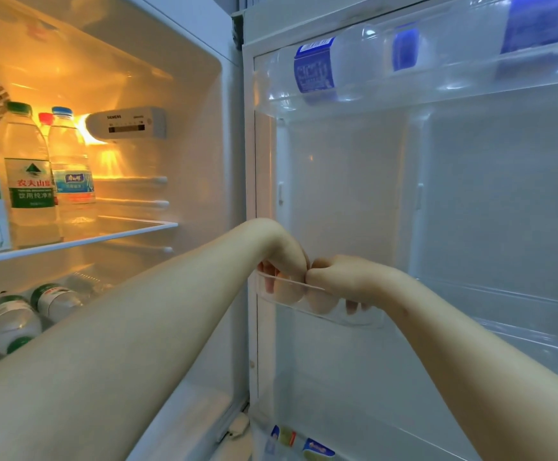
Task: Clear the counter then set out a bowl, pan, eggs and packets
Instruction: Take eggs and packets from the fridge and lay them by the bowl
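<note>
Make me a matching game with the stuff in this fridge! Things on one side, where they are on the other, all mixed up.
Things
1. red-capped bottle
2. blue-labelled bottle
3. eggs
4. colourful packets

Places
A. bottom door shelf
B. small clear door tray, where the left hand and right hand reach in
C. standing on the lit inner shelf
D. lying in the top door shelf

Pairs: 1-C, 2-D, 3-B, 4-A
</note>
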The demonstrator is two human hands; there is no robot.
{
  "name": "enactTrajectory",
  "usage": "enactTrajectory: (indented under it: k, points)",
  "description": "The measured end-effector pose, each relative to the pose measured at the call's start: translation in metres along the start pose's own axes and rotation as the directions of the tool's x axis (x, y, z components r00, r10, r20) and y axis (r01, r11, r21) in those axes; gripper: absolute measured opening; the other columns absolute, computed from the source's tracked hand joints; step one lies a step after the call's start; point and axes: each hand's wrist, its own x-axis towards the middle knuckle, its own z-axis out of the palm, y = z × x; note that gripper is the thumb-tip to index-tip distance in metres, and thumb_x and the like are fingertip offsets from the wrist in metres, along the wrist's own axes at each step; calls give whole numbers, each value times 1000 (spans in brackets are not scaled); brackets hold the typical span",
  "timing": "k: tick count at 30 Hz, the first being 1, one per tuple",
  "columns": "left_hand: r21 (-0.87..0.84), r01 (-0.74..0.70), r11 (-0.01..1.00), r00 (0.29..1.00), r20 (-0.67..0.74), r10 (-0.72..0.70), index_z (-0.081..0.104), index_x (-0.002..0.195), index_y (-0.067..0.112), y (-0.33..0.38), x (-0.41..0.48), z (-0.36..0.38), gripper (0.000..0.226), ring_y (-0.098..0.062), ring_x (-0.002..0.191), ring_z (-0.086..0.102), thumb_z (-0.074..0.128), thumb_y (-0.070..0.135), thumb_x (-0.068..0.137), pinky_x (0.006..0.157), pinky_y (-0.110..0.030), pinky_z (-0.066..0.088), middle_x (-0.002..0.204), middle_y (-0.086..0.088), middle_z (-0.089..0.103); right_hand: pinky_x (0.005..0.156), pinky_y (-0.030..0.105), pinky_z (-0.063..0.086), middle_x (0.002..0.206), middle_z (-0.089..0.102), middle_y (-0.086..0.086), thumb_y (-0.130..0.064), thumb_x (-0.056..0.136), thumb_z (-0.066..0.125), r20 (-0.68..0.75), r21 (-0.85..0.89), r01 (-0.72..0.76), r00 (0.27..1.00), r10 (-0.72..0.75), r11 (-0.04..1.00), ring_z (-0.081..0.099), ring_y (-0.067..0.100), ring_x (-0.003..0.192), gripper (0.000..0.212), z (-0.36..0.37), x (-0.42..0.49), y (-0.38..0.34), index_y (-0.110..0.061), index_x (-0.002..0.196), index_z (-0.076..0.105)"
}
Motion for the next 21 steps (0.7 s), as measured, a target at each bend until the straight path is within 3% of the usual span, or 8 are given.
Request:
enactTrajectory:
  k: [3, 7, 10, 13, 15, 18, 21]
  points:
    - [-11, 7, 1000, 1000, -20, -7, 54, 107, 19, 4, 0, 2, 20, -13, 69, 54, 46, 15, 90, 55, -18, 42, 79, 4, 52, 53, 23, 37, 80, 52, -8, -31, 90, 39, -17, 26, 11, 1000, -11, 1000, 50, 17, 55, 11, 0, 1, 2, -29, 83, 47]
    - [-31, 9, 999, 999, -35, -10, 54, 123, 16, 4, 0, 5, 35, -19, 91, 58, 45, 14, 89, 70, -21, 46, 102, 0, 58, 49, 21, 38, 79, 52, -11, -31, 89, 40, -19, 76, 20, 1000, -18, 997, 52, 17, 53, 16, 0, 1, 4, -29, 97, 54]
    - [-59, -13, 998, 998, -61, 9, 51, 127, 18, 4, -1, 8, 35, -19, 92, 56, 40, 16, 93, 83, -26, 48, 107, -1, 58, 47, 20, 41, 81, 56, -8, -30, 88, 41, -21, 107, 26, 999, -24, 994, 54, 17, 51, 25, 1, 1, 5, -24, 106, 58]
    - [-89, -44, 995, 994, -104, 34, 44, 135, 21, 4, -5, 12, 39, -22, 107, 54, 34, 22, 97, 97, -32, 45, 129, -4, 53, 47, 20, 42, 82, 58, -4, -32, 89, 41, -39, 126, 48, 998, -43, 991, 53, 17, 48, 34, 0, 1, 6, -21, 115, 59]
    - [-111, -55, 992, 990, -132, 40, 40, 139, 22, 3, -6, 15, 42, -26, 116, 54, 32, 23, 98, 97, -33, 45, 136, -4, 49, 45, 19, 40, 78, 56, -4, -33, 90, 41, -48, 127, 72, 997, -67, 989, 52, 17, 46, 35, 0, 0, 6, -24, 119, 58]
    - [-115, -82, 990, 984, -167, 62, 36, 142, 23, 0, -7, 19, 44, -29, 115, 56, 32, 28, 99, 92, -33, 48, 137, -3, 49, 45, 20, 37, 76, 54, -4, -35, 90, 41, -49, 117, 97, 995, -92, 988, 51, 17, 44, 33, -1, 0, 6, -27, 118, 57]
    - [-180, -132, 975, 965, -249, 85, 44, 133, 17, -4, -8, 24, 38, -26, 104, 58, 36, 27, 97, 80, -31, 48, 126, -6, 57, 44, 21, 32, 73, 54, -3, -32, 89, 43, -55, 129, 114, 993, -108, 985, 50, 19, 45, 17, -1, -1, 6, -26, 94, 57]
